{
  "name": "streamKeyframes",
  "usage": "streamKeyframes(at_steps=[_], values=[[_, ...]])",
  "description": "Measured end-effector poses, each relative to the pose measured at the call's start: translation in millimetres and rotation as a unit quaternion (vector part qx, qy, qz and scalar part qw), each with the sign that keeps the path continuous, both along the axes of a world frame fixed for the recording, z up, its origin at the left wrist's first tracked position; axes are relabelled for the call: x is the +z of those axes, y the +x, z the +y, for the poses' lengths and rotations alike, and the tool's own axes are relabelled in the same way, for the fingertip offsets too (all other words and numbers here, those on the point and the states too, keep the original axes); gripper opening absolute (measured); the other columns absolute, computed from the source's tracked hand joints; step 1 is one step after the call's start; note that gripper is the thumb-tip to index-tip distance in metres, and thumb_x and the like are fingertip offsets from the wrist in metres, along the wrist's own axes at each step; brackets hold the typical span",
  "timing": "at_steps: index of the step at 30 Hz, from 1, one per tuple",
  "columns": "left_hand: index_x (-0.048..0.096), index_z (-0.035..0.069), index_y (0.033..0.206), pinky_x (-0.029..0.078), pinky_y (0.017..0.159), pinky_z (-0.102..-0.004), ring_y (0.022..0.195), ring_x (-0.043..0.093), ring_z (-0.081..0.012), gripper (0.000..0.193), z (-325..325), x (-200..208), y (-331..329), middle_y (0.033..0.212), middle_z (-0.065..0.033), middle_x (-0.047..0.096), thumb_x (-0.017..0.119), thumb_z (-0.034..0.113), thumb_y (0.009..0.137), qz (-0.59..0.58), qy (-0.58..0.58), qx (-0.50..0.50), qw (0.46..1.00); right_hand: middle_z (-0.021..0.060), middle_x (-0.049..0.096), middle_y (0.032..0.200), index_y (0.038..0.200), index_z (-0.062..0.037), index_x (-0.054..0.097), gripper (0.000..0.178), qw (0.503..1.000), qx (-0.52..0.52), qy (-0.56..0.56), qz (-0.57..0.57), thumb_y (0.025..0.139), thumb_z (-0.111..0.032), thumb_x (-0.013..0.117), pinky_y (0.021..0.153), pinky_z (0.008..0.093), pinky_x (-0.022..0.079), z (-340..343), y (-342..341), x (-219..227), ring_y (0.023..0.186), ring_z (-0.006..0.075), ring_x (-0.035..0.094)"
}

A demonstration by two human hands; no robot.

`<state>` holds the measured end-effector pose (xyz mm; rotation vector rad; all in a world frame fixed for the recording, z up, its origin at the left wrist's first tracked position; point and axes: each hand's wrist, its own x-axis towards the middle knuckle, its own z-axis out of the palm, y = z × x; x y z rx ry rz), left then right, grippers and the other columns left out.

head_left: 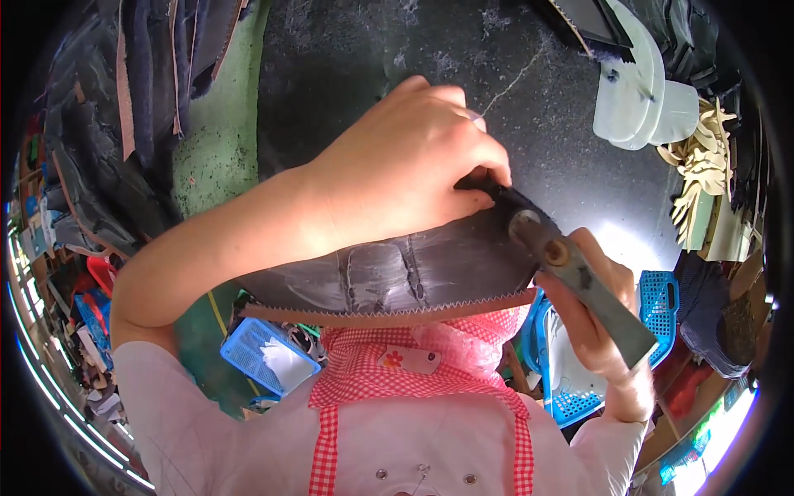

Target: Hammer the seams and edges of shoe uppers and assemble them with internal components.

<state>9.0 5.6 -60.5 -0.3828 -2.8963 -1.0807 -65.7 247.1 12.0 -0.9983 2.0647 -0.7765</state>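
A curved dark leather-like piece (380, 277) with a brown zigzag-cut edge lies across the near side of the dark work surface (347, 50), its cut edge hanging over my apron. My left hand (413, 157) reaches over it, thumb and bent fingers closed on its far right edge. In my right hand (591, 306) is a hammer (591, 289) with a grey metal head, its round face beside the right end of the piece and close to my left fingertips. The hammer's handle is mostly hidden under the head and hand.
Dark strips (149, 74) are piled at the far left. A whitish plastic container (633, 91) and cream-coloured cut pieces (703, 157) sit at the right. Below the surface stand a blue basket (265, 355) on the left and another blue basket (657, 310) on the right.
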Motion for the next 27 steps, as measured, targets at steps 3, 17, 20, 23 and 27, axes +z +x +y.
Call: streamKeyframes(at_steps=[3,17,20,23,27], values=[[0.078,0.017,0.097,0.042,0.085,-0.0348,0.088,0.058,-0.0171,0.022,-4,4,-4,0.086,0.0053,0.071,0.082,0.02,0.076,0.001,-0.006,-0.008,1.0,0.0108,0.054,0.066,0.1,0.0018,0.056,0.013,1.0,-0.003,0.001,-0.004,0.093,-0.006,0.065,0.054,0.032,0.04,5,1,-5,0.053,0.0225,0.051],[0.07,0.015,0.082,0.045,0.081,-0.0354,0.09,0.059,-0.0185,0.014,-6,-15,3,0.087,0.0033,0.062,0.073,0.017,0.068,0.209,-0.056,-0.063,0.974,0.0142,0.067,0.094,0.12,0.0064,0.061,0.026,0.989,0.089,-0.048,0.104,0.095,0.0,0.065,0.066,0.0302,0.049,-24,-16,6,0.073,0.0128,0.058],[0.068,0.014,0.081,0.046,0.081,-0.0355,0.089,0.059,-0.0192,0.013,-2,-16,5,0.087,0.0027,0.061,0.067,0.019,0.069,0.232,-0.073,-0.056,0.968,0.0127,0.069,0.096,0.126,0.006,0.058,0.03,0.994,0.08,0.039,0.065,0.097,-0.002,0.064,0.066,0.03,0.049,-35,-25,13,0.073,0.0135,0.059],[0.069,0.015,0.081,0.045,0.083,-0.0369,0.091,0.059,-0.0195,0.013,-3,-16,8,0.088,0.0037,0.062,0.072,0.019,0.07,0.246,-0.095,-0.041,0.964,0.0106,0.064,0.079,0.107,0.0029,0.058,0.013,0.998,0.029,0.042,-0.024,0.097,-0.004,0.063,0.061,0.0361,0.048,-40,-19,8,0.071,0.0147,0.062],[0.071,0.017,0.081,0.043,0.087,-0.039,0.095,0.058,-0.0202,0.021,-8,-11,15,0.089,0.0051,0.063,0.085,0.018,0.065,0.102,0.004,0.072,0.992,0.0136,0.055,0.071,0.106,0.0017,0.059,0.014,0.995,0.053,-0.042,0.071,0.095,-0.006,0.065,0.057,0.0345,0.044,-39,-13,1,0.061,0.0258,0.058]])
